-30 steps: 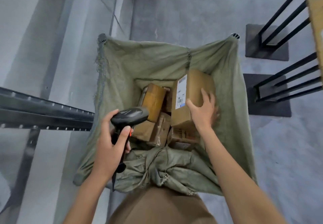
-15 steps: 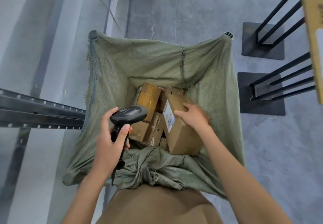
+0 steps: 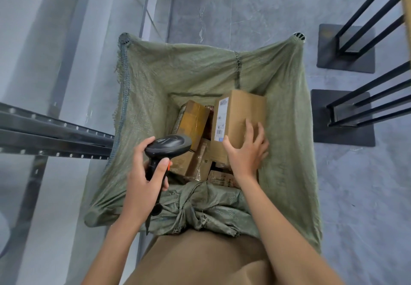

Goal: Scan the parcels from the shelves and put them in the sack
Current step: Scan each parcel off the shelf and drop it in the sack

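Standing parcel [image 3: 241,116] upright, apparently, right hand [image 3: 246,153]

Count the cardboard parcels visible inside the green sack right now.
5, possibly more buried: the labelled parcel under the right hand; the taped box left of it; two boxes below that; one near the wrist.

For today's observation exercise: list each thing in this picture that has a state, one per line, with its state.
Sack: open at the top, holding boxes.
Labelled box: inside the sack, label facing up.
Right hand: gripping the labelled box.
Left hand: gripping the scanner.
Shelf rail: bare.
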A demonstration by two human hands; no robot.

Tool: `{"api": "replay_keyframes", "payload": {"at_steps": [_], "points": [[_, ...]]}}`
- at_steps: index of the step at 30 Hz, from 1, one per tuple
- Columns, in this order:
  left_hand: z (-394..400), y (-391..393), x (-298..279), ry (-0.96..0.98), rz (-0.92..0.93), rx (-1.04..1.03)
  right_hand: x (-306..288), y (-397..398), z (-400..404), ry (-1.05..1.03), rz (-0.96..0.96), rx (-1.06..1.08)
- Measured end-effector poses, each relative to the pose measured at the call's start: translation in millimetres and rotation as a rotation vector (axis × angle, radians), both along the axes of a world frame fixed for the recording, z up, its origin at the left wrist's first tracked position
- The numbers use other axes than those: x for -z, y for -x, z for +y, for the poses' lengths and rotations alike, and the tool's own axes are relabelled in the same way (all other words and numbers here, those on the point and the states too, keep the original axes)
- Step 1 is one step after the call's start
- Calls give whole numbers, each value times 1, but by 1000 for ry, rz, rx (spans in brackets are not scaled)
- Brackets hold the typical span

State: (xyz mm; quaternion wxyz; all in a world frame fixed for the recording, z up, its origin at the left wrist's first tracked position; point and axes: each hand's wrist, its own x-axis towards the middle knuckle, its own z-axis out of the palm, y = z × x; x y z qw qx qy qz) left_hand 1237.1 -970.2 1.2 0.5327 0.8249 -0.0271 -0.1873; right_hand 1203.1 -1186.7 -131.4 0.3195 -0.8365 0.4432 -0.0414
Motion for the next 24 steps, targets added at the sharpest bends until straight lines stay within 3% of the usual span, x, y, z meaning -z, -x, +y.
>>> {"api": "replay_keyframes", "payload": {"at_steps": [3, 7, 15, 24], "points": [[1, 2, 0, -13, 2, 18, 32, 19, 4, 8, 265, -113], [4, 5, -1, -43, -14, 31, 51, 11, 5, 44, 369, -203], [18, 18, 3, -64, 15, -29, 66, -4, -6, 101, 407, -319], [40, 45, 23, 6, 21, -179, 74, -11, -8, 162, 356, -310]]}}
